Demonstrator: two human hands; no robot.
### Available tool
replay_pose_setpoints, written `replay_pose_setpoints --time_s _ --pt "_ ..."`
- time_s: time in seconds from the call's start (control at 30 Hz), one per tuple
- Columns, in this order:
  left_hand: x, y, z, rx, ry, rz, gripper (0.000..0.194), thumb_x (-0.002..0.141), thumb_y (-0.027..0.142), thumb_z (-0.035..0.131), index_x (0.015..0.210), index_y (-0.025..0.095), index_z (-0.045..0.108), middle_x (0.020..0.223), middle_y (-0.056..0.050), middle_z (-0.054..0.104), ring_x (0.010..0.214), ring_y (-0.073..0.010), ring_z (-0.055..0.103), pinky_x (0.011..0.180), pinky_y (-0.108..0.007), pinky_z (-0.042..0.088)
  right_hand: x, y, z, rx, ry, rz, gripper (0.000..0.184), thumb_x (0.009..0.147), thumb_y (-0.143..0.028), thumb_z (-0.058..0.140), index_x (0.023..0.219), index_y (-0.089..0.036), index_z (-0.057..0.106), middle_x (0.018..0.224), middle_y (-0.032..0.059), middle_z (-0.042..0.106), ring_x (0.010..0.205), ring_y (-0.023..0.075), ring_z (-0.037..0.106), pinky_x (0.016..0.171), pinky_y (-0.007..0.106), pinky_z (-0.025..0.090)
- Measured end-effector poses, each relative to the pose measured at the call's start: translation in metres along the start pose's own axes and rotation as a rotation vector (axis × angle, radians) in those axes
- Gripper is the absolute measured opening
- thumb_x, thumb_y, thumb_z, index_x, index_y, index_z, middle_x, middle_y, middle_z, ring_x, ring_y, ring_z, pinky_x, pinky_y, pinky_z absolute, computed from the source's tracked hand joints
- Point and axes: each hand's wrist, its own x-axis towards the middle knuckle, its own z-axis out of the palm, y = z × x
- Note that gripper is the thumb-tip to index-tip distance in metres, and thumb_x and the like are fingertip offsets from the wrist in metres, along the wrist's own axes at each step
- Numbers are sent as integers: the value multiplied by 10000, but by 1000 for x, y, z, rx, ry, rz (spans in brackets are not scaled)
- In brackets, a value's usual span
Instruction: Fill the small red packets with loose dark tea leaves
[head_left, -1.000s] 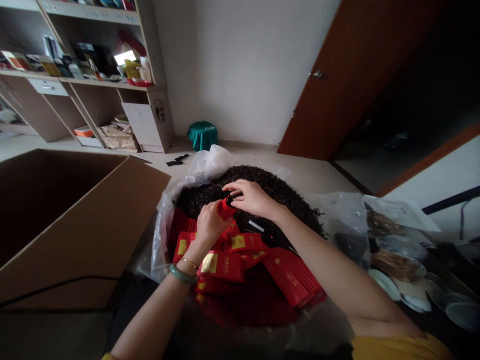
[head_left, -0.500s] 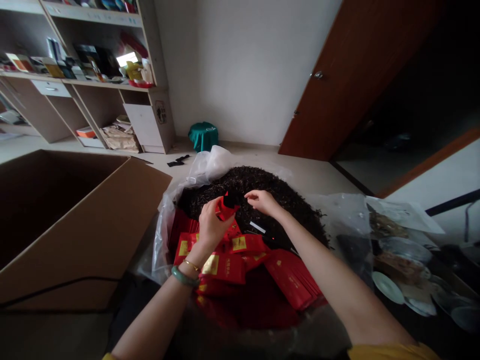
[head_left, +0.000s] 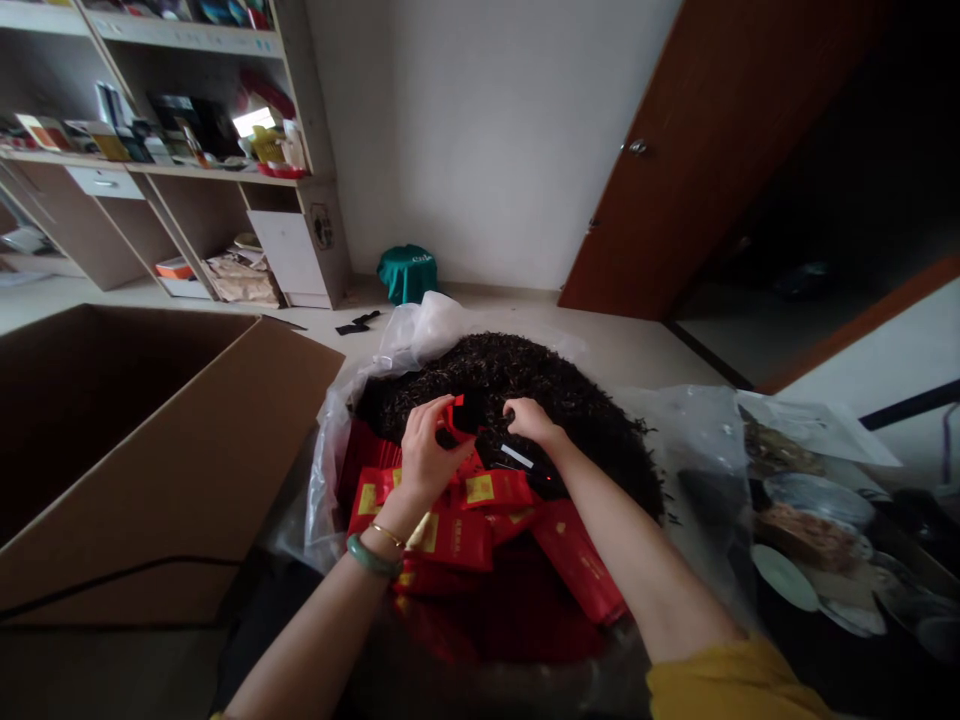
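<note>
1. Red pouch (head_left: 458, 404): held in front of the near side of the leaf heap, mouth upward and dark inside.
2. Left hand (head_left: 430, 450): thumb and fingers curved around the pouch, gripping it by its sides. A gold bangle (head_left: 388, 534) and a green bangle (head_left: 372, 557) sit at the wrist.
3. Right hand (head_left: 531, 420): just beside the pouch, apart from it; fingers bent in, tips drawn close together. Dark matter shows at the fingertips; whether it is pinched there or lies behind cannot be determined.
4. Leaf heap (head_left: 525, 365): loose, dark, dried-looking pieces, mounded behind and below both hands.
5. Black device (head_left: 534, 473): below the right hand, at the heap's near edge, with a pale strip and a small red light; largely obscured.
6. Red packets (head_left: 454, 540) with gold labels: piled nearer the wearer, partly hidden by the left arm. Flat red sleeves (head_left: 579, 562) lie to their right, beside the right forearm.
7. Clear plastic sheeting (head_left: 324, 490): around the heap and packets, bunched at the far left.
8. Cardboard box (head_left: 195, 470): left of the sheeting, top open.
9. Pale plate (head_left: 784, 578) and clear bowl (head_left: 819, 500): at right, among other items too dim to identify.
10. Teal covered object (head_left: 407, 274): on the floor against the wall, beside a shelving unit (head_left: 319, 235).
</note>
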Motion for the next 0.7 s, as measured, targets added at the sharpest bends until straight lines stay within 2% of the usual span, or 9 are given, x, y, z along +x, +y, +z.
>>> replay_pose_setpoints --time_s 0.07,0.13,0.23,0.27,0.37,0.43,0.53,0.6,0.7 --pt "1 -3 2 25 -17 -68 475 663 169 769 1104 198 594 1039 -68 662 955 -217 626 799 -351 575 -1 -2 -13 54 42 -14 332 671 -31 666 965 -177 718 993 80 717 886 201 680 792 263 504" --pt "1 -6 5 58 -34 -138 469 643 169 777 1077 191 601 1010 -68 666 931 -225 629 813 -371 566 -3 -7 -30 125 86 -34 352 740 -106 656 1085 -171 683 1030 83 712 745 153 688 724 248 527" --pt "1 -10 9 110 -62 -208 466 625 169 780 1056 183 604 1010 -78 672 925 -242 632 827 -390 551 -12 -27 -61 243 133 -102 411 793 -221 654 1201 -189 620 1076 66 700 645 100 673 648 215 537" --pt "1 -10 9 126 -72 -221 468 623 171 779 1057 182 604 1016 -82 674 931 -247 632 832 -394 545 -17 -36 -71 292 144 -152 381 785 -242 668 1162 -200 639 1055 46 706 654 96 673 638 206 535" --pt "1 -10 10 179 -89 -231 469 620 189 780 1055 185 605 1016 -82 682 950 -260 628 848 -401 526 -35 -69 -90 512 184 -420 226 705 -242 736 919 -172 720 878 29 733 683 131 674 653 230 533" --pt "1 -10 9 203 -85 -228 461 620 196 778 1048 195 607 1005 -74 688 937 -259 629 844 -400 517 -48 -89 -94 532 196 -509 159 670 -220 757 821 -178 733 796 10 734 720 141 675 703 239 526" --pt "2 -11 7 201 -77 -240 462 617 203 779 1046 194 609 989 -76 690 916 -262 632 823 -404 517 -56 -104 -90 498 198 -537 117 654 -198 765 767 -193 737 759 -5 734 722 143 670 731 247 518" --pt "3 -13 6 179 -69 -263 466 617 213 781 1050 187 609 978 -83 684 912 -266 632 806 -410 526 -52 -103 -86 494 210 -510 113 659 -193 760 770 -196 737 762 -3 736 705 145 671 722 253 521" --pt "4 -14 6 111 -46 -276 463 628 219 775 1057 185 603 988 -87 668 909 -257 628 786 -408 541 -38 -91 -82 530 242 -379 124 706 -179 719 830 -186 732 789 14 735 672 153 678 708 280 540"
